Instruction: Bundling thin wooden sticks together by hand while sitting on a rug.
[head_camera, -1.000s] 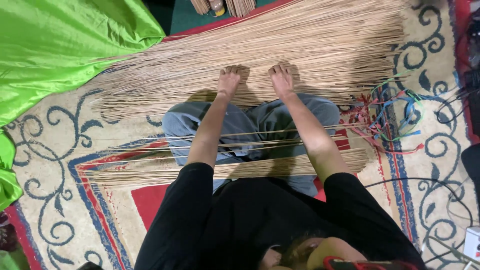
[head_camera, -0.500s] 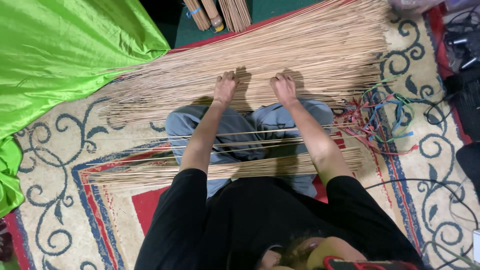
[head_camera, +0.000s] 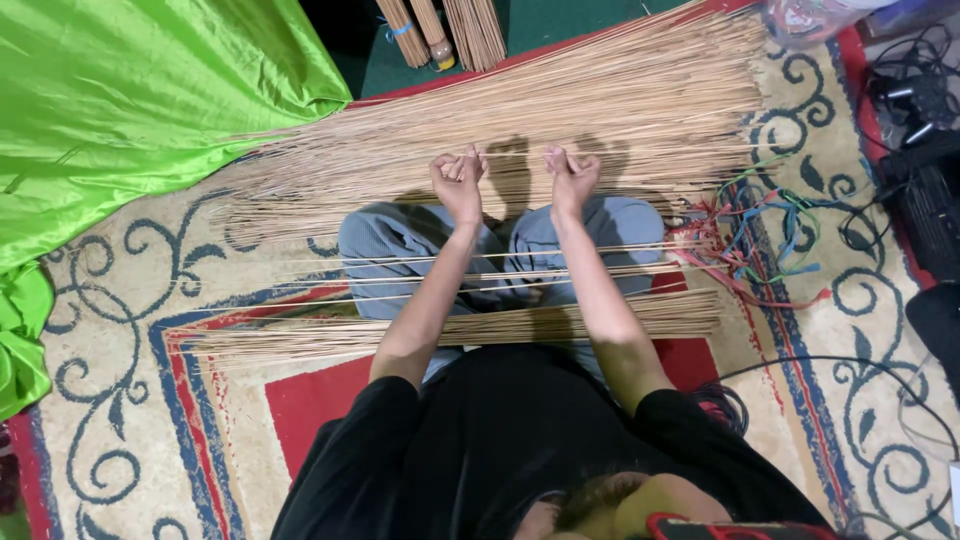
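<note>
I sit cross-legged on a patterned carpet (head_camera: 130, 330), in grey trousers. A wide fan of thin tan sticks (head_camera: 640, 100) lies spread in front of my knees. My left hand (head_camera: 458, 182) and my right hand (head_camera: 570, 178) are raised side by side at the pile's near edge, fingers curled in and pinching thin sticks from it. A few single sticks (head_camera: 400, 262) lie across my knees. A flatter bundle of sticks (head_camera: 330, 338) rests across my lap, closer to my body.
Bright green cloth (head_camera: 130, 110) covers the left side. Tied stick bundles (head_camera: 440, 30) lie at the top. Coloured strings (head_camera: 770, 230) are scattered right of my knee. Black cables and devices (head_camera: 920, 170) sit along the right edge.
Both hands lay flat with fingers stretched on the stick pile; now they are lifted and curled shut on sticks. The view has shifted a little.
</note>
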